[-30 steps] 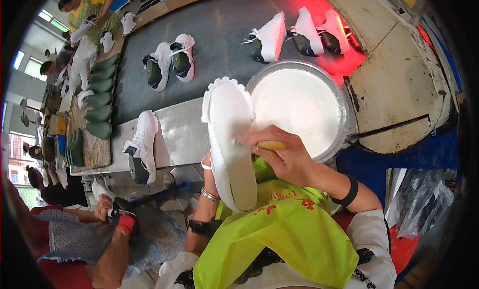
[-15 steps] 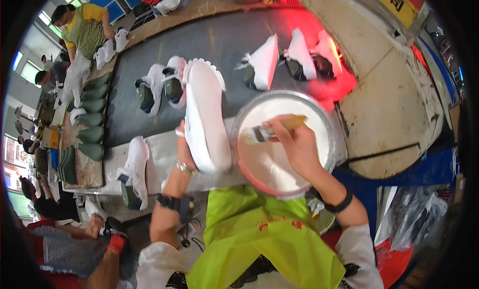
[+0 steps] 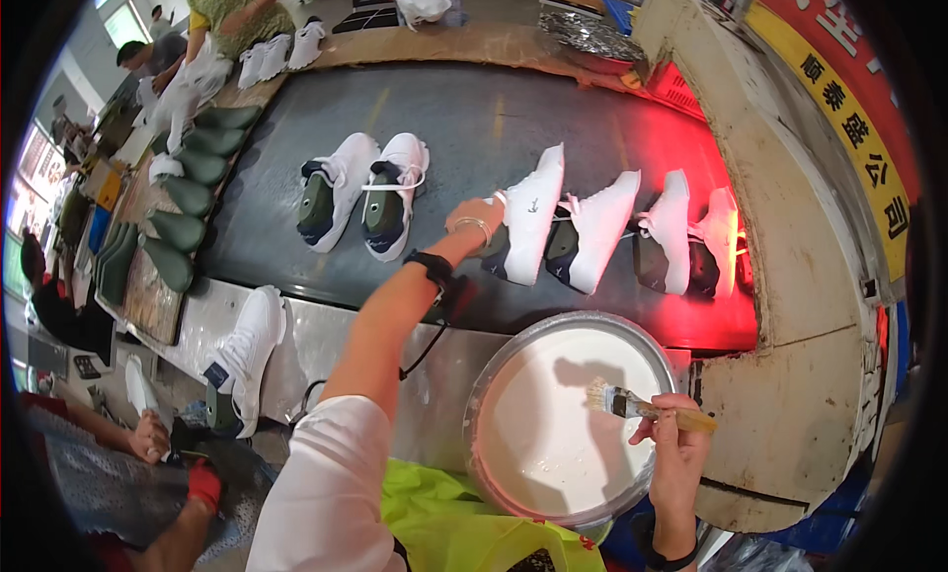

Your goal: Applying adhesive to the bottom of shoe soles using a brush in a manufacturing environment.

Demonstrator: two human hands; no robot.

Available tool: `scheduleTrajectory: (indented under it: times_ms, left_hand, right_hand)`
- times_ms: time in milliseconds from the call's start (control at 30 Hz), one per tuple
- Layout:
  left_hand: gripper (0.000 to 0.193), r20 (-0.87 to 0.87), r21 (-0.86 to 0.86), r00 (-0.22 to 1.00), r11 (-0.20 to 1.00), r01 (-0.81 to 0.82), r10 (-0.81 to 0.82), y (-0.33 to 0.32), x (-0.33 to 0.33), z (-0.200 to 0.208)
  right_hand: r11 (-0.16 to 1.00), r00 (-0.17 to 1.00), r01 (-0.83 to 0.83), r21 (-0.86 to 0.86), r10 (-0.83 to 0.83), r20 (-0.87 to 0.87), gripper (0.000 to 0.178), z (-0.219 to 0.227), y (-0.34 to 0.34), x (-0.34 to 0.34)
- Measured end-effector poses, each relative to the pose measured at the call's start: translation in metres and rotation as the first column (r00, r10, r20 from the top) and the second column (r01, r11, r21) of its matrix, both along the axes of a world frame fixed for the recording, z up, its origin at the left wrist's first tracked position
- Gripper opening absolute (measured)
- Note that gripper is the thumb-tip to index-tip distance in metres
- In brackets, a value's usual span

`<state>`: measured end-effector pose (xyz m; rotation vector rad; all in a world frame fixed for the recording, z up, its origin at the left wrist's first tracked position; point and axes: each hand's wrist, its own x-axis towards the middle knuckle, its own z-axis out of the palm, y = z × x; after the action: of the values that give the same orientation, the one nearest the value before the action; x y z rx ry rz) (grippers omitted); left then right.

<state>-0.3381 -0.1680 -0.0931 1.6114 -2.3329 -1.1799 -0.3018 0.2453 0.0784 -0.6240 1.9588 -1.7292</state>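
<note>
I have my left hand (image 3: 472, 216) stretched over the dark grey conveyor belt (image 3: 444, 108), its fingers meeting the left edge of a white lace-up shoe with a dark green and navy heel end (image 3: 531, 211); whether they grip it or only rest against it, I can't tell, since the fingertips are partly hidden. The shoe is on the belt with its toe away from me, just left of three similar white shoes (image 3: 597, 226) that run toward the red-lit end beside the cream-painted machine housing (image 3: 790, 266). My right hand (image 3: 676, 449) is closed on the flat paintbrush with a pale wooden handle (image 3: 647, 408), its bristles held over the round, grey-rimmed pan (image 3: 472, 424) of milky white liquid (image 3: 533, 414). I judge the step in hand to be setting this shoe down in the row, with the brushing paused. The next move calls for loosening my left fingers cleanly, without tipping the shoe or nudging its neighbour, and drawing that arm back clear of the pan, while my right hand keeps the bristles above the liquid so that drips fall there.
</note>
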Motion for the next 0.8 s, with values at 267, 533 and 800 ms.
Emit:
scheduleTrajectory:
  times_ms: [267, 533, 800]
  left_hand:
    - [0.085, -0.003, -0.696, 0.947, 0.679, -0.233, 0.322, -0.093, 0.11, 0.016]
    - [0.076, 0.039, -0.521, 0.941, 0.81, -0.269, 0.337, -0.092, 0.132, 0.027]
    - [0.087, -0.437, 0.467, 0.735, 0.829, -0.309, 0.519, -0.045, 0.261, 0.02]
  right_hand:
    - [0.998, 0.998, -0.024, -0.055, 0.028, 0.064, 0.016, 0.014, -0.014, 0.011]
    - [0.986, 0.996, 0.074, -0.147, -0.066, 0.055, 0.017, 0.026, 0.008, 0.031]
    - [1.0, 1.0, 0.018, -0.015, -0.019, -0.011, 0.02, 0.019, 0.026, 0.046]
